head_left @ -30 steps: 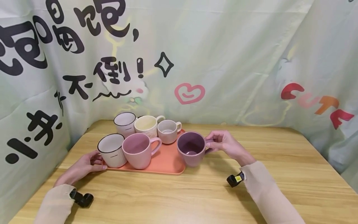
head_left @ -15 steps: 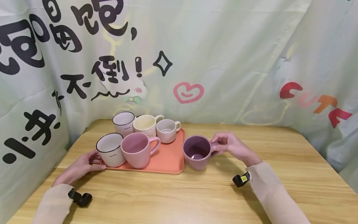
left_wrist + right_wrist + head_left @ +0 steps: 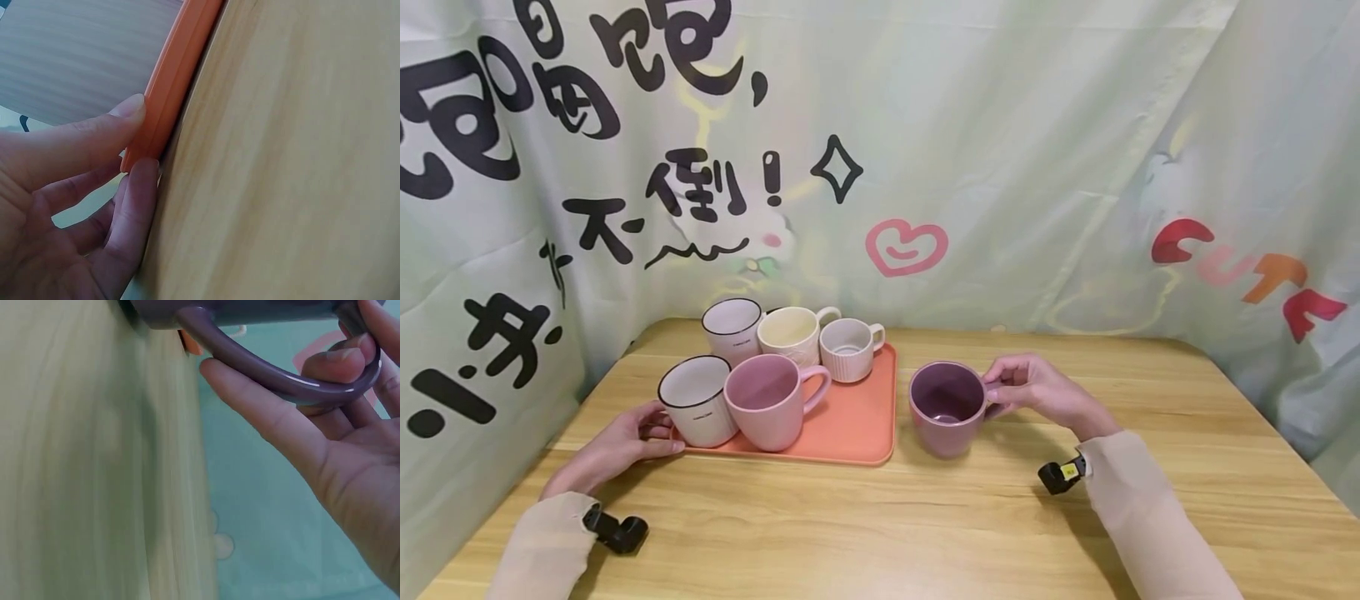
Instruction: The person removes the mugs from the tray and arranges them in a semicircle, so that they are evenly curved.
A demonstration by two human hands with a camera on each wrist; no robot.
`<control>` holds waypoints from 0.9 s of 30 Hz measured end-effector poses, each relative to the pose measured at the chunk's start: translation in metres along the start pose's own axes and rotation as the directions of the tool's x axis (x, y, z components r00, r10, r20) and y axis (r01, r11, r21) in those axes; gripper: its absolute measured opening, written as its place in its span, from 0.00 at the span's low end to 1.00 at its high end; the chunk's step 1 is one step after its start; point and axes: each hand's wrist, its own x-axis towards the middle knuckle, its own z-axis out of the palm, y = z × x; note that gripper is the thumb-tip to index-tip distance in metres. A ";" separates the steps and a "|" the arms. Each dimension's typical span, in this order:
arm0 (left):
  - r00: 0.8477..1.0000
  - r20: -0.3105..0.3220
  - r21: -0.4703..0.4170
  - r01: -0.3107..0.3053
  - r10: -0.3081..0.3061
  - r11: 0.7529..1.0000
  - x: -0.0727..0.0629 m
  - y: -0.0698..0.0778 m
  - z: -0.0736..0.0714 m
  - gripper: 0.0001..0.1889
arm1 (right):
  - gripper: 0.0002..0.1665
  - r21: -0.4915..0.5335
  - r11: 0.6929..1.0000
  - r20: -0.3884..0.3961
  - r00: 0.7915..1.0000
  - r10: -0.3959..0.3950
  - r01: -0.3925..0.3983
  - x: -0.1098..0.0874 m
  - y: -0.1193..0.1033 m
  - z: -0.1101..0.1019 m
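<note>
By its handle [image 3: 256,365], my right hand [image 3: 1045,390] holds a dark purple mug [image 3: 947,429], just right of the orange tray [image 3: 853,429]. Fingers pass through the handle loop in the right wrist view. Whether the mug's base touches the table cannot be told. At the tray's front left corner is my left hand [image 3: 621,442]. In the left wrist view its thumb and fingers pinch the tray's rim [image 3: 165,94]. Beside that hand, on the tray, stand a black-rimmed white mug [image 3: 700,421] and a pink mug [image 3: 767,412].
Behind them on the tray are another black-rimmed white mug [image 3: 732,333], a cream mug [image 3: 788,337] and a small ribbed pale cup [image 3: 847,358]. The wooden table [image 3: 880,533] reaches a printed curtain [image 3: 1000,167] at the back and sides.
My right hand has carried the purple mug rightward, from over the tray's right edge to beyond it. The left hand keeps its place at the tray corner.
</note>
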 end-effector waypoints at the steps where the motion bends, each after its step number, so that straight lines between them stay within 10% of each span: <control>1: 1.000 -0.001 0.004 0.002 -0.002 1.000 0.000 0.000 0.000 0.35 | 0.16 0.008 1.000 0.009 1.000 -0.006 0.006 -0.001 0.000 -0.002; 11: 1.000 -0.001 0.012 0.000 0.000 1.000 0.000 0.001 -0.001 0.35 | 0.18 0.074 0.997 0.059 0.998 -0.030 0.026 -0.007 0.003 -0.020; 27: 1.000 0.001 0.032 -0.014 0.014 0.999 0.002 -0.001 0.000 0.34 | 0.21 0.108 0.994 -0.075 0.997 0.018 -0.010 -0.012 0.014 -0.026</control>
